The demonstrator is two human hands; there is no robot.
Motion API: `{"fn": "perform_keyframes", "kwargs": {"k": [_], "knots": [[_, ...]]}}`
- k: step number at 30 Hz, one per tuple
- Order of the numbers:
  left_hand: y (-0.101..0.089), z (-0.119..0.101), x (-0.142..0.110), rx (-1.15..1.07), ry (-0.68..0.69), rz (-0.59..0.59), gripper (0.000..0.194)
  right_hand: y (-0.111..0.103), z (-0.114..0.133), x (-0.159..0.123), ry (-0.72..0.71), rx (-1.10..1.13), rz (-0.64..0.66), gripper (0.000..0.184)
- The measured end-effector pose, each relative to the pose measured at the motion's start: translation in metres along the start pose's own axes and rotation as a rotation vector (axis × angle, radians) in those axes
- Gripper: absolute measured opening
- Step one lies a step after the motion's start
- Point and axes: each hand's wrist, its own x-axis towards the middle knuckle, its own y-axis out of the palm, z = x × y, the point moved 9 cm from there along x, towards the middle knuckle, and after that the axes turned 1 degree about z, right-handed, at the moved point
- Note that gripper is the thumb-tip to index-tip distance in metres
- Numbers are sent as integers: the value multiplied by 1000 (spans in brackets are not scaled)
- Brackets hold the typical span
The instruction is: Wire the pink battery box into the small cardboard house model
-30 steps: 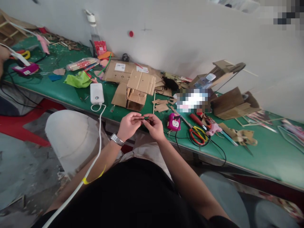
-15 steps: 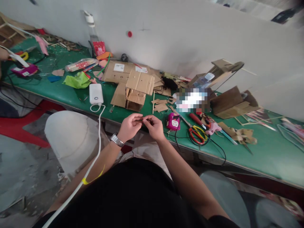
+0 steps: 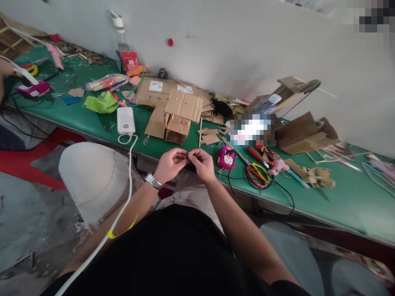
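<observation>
Closest to me is my black shirt [image 3: 173,255], and a white cord [image 3: 130,176] runs up past my left arm. I hold my left hand [image 3: 168,166] and right hand [image 3: 202,166] close together over my lap, just before the table's edge, I think because what I have is so little that it needs fingertips. A small dark thing [image 3: 187,155] is right there where my fingertips meet. My right thumb and finger are pinched on it. My left fingers are curled in next to it, but I can't tell if they grip it too. It's mostly hidden, so I can't say what it is. On the green table [image 3: 348,193], the white power bank [image 3: 125,119] sits near the edge, maybe so its cord can reach me. The purple plug block [image 3: 226,158] is near the edge too, on my right, and the scissors [image 3: 258,174] lie with their handles toward me, which makes them easy to grab. Farther in, a cardboard box [image 3: 183,107] stands with an open side facing me. Behind it all is the gray wall [image 3: 216,37].
</observation>
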Motion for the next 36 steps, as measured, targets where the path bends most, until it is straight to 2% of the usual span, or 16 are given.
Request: {"fn": "perform_keyframes", "kwargs": {"k": [11, 18, 25, 30, 36], "knots": [[-3, 0, 2, -107, -27, -31, 27, -4, -3, 0, 23, -20, -31, 40], [-3, 0, 0, -120, -36, -49, 27, -2, 2, -1, -12, 41, -17, 39], [-4, 1, 0, -116, -58, -53, 23, 2, 2, -2, 9, -43, 31, 46], [-4, -1, -1, -93, -49, -54, 21, 1, 3, -1, -25, -89, 14, 44], [-2, -2, -1, -85, -42, -35, 23, 5, 6, -2, -22, -122, 65, 43]]}}
